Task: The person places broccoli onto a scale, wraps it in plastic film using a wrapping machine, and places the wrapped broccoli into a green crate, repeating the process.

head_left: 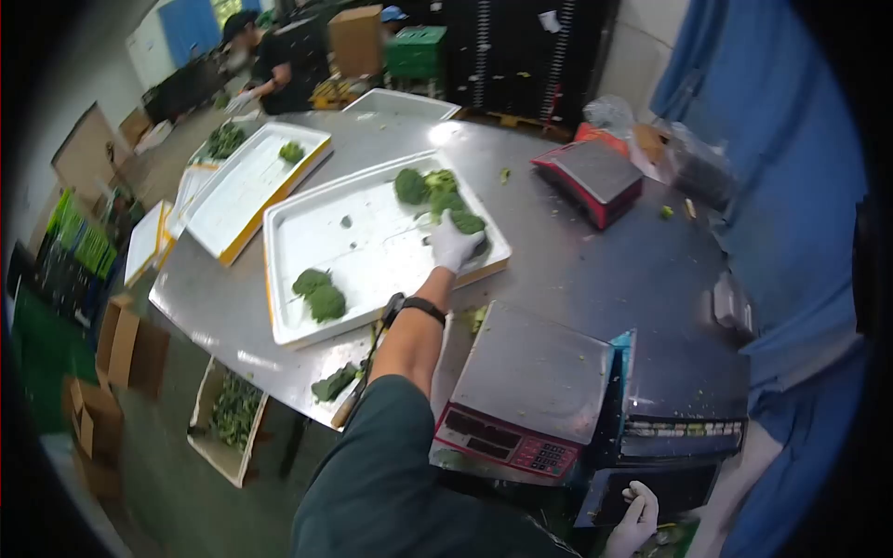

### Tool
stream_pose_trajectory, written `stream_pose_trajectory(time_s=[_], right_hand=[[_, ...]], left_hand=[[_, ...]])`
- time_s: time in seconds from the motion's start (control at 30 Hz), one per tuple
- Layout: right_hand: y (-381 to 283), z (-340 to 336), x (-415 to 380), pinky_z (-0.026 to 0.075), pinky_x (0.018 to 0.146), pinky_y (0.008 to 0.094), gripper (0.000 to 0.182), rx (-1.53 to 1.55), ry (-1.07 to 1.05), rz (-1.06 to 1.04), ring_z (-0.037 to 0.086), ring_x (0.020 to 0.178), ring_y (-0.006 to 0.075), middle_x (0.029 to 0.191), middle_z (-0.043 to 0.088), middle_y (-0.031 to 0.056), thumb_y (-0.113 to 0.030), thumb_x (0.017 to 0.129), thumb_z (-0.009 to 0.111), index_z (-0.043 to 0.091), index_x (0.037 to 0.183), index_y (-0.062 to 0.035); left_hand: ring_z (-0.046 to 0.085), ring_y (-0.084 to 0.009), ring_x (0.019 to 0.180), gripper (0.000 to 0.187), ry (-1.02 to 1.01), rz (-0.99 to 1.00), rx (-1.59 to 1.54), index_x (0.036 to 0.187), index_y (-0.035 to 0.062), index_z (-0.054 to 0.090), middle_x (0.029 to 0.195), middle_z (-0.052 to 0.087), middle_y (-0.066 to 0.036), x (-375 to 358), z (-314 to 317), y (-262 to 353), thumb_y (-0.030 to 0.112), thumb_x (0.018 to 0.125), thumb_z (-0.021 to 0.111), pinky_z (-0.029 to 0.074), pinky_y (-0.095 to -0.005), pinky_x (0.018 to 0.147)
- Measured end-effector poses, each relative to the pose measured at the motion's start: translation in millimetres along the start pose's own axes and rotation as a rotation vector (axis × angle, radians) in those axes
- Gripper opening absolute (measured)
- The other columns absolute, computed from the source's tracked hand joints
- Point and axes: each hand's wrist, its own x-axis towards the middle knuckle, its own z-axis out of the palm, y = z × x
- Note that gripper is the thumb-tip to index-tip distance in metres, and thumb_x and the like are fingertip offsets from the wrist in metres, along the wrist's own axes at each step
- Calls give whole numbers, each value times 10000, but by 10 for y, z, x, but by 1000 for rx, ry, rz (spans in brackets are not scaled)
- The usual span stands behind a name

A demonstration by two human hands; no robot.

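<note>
My left hand [453, 245], in a white glove, reaches into a white foam tray [372, 251] and closes on a broccoli head [467, 222] at the tray's right side. Other broccoli heads [410, 186] lie just beyond the fingers, and two more broccoli heads [326, 302] are in the tray's near left corner. My right hand [634, 521], also gloved, is low at the right, beside the near edge of a dark panel [605, 493]. Its fingers are curled, with nothing seen in them.
A red-trimmed scale [530, 372] stands near me, a second scale [595, 172] farther back. Another foam tray [251, 186] is at the left. A knife handle [346, 409] and leafy trimmings [333, 382] lie at the table edge. A person [270, 70] stands at the far end.
</note>
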Motion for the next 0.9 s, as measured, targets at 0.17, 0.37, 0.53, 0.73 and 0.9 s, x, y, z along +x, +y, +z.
stream_pose_trajectory(time_s=[0.17,0.37,0.53,0.73,0.9], right_hand=[[55,454,312,537,916,320,287,177,-155,-11,671,978,197,1172,689,146,-42,1054,490,639,1280,53],[-626,1169,599,483,1052,373,779,517,-531,-37,535,1301,249,1483,496,164,-317,1002,688,293,1600,-14],[-356,1478,680,394,1178,461,903,875,-530,203,458,1409,294,1496,456,132,-422,883,816,340,1550,-43],[-346,1796,938,456,1096,383,550,520,-425,54,550,1261,242,1381,534,120,-9,902,656,485,1425,-38],[-203,1979,1088,327,1189,432,696,34,-352,-218,451,1369,321,1418,506,159,-48,823,761,477,1459,-30]], left_hand=[[575,-403,1182,869,141,162,-173,1387,-16,506,1224,563,-256,-659,-436,523,342,680,862,493,-451,1018],[498,-444,1230,878,-358,598,-182,1444,68,481,1282,517,-247,-2507,-1111,1233,248,674,861,437,-513,1055],[492,-454,1279,873,-568,846,-232,1537,98,419,1413,445,-282,-3141,-1099,1065,248,782,830,435,-507,1095],[569,-382,1193,734,-71,401,557,1396,23,558,1268,605,-243,-1753,-1914,-41,407,820,801,501,-492,991],[678,-350,985,697,105,8,916,1338,103,578,1118,625,-189,-1171,-2496,-1010,442,780,821,563,-491,781]])
